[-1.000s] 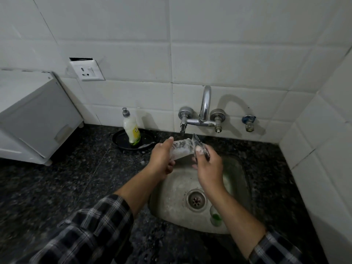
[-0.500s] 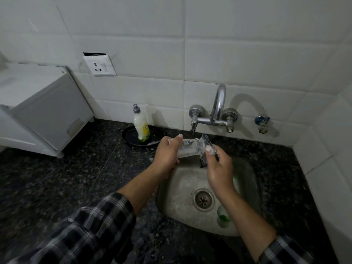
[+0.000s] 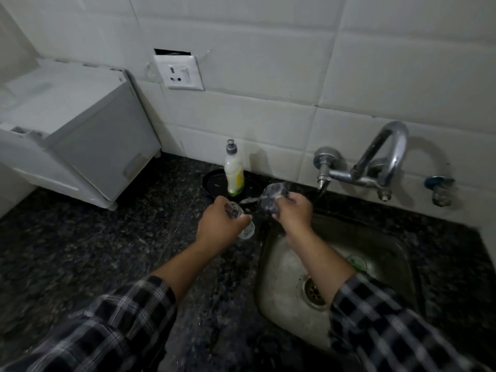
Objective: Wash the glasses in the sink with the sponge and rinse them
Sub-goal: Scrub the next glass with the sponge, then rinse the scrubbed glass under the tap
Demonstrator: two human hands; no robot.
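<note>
since the hands were joined on one glass [image 3: 245, 230] under the tap [image 3: 322, 181] a moment ago, they've split: over the counter [image 3: 107, 264] just left of the sink [image 3: 281, 264], left hand [image 3: 218, 224] grips the glass, right hand [image 3: 294, 213] clutches the sponge [image 3: 273, 198] near the black dish [image 3: 214, 181]. scrub on this one looks done, rinse probably still owed (blurry). second glass [image 3: 357, 261] waits in the sink.

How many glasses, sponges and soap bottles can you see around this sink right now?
Glasses: 2, the held glass in the left hand and the green-tinted glass in the sink
Sponges: 1, the sponge in the right hand
Soap bottles: 1, the soap bottle by the wall
Total: 4
</note>
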